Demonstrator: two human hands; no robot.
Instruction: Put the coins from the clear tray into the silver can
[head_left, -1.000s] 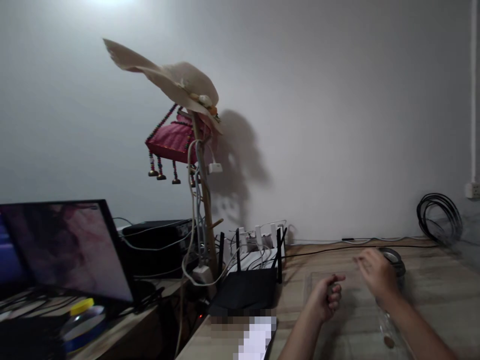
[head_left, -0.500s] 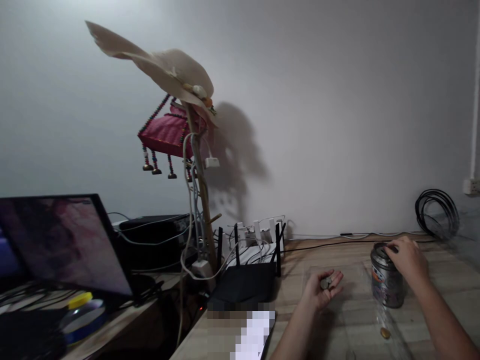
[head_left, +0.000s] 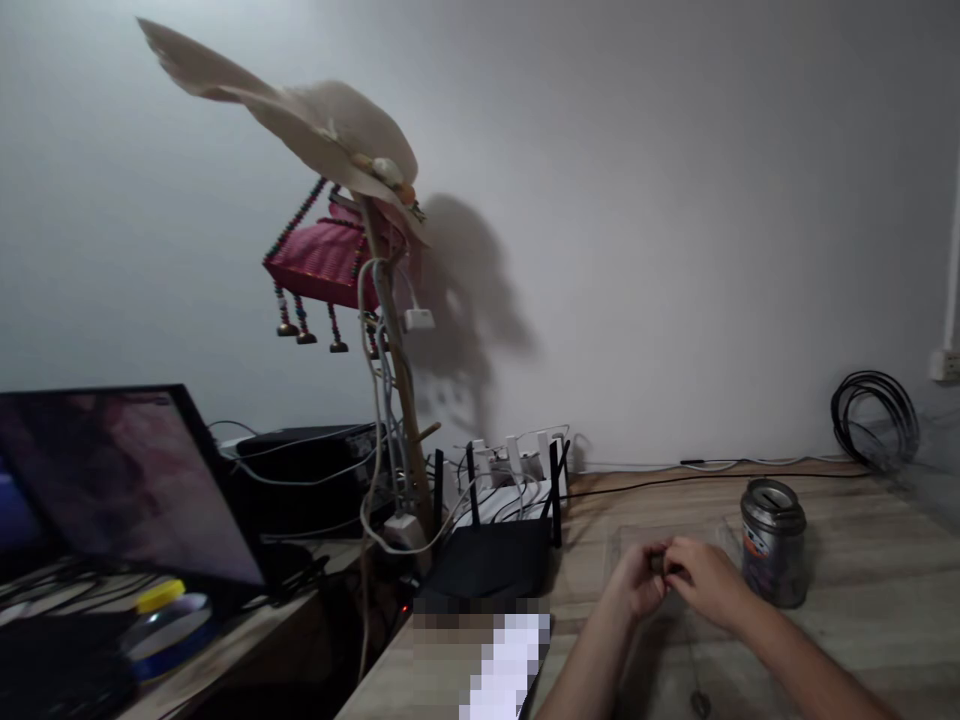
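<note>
My left hand [head_left: 640, 580] is cupped palm up above the tabletop, with coins in its palm. The coins are now mostly covered by fingers. My right hand [head_left: 701, 578] meets it, thumb and fingers pinched together over the left palm; what lies between its fingertips is hidden. To the right of my hands stands a metal can [head_left: 774, 550], upright, with a slot in its lid and a coloured label. Clear plastic [head_left: 667, 530] lies on the table behind my hands. A small dark round thing [head_left: 700, 705] is at the lower edge.
A black router [head_left: 491, 565] with upright antennas stands left of my hands, near a blurred-out bright object [head_left: 506, 665]. Coiled black cable [head_left: 874, 420] leans at the back right. A monitor [head_left: 135, 490], a yellow-lidded jar [head_left: 165, 630] and a hat [head_left: 322, 130] on a stand are leftward.
My right hand has left the can's lid and moved left to my left hand. The can's top now shows. The gold coin on the table is no longer visible. The view has shifted slightly.
</note>
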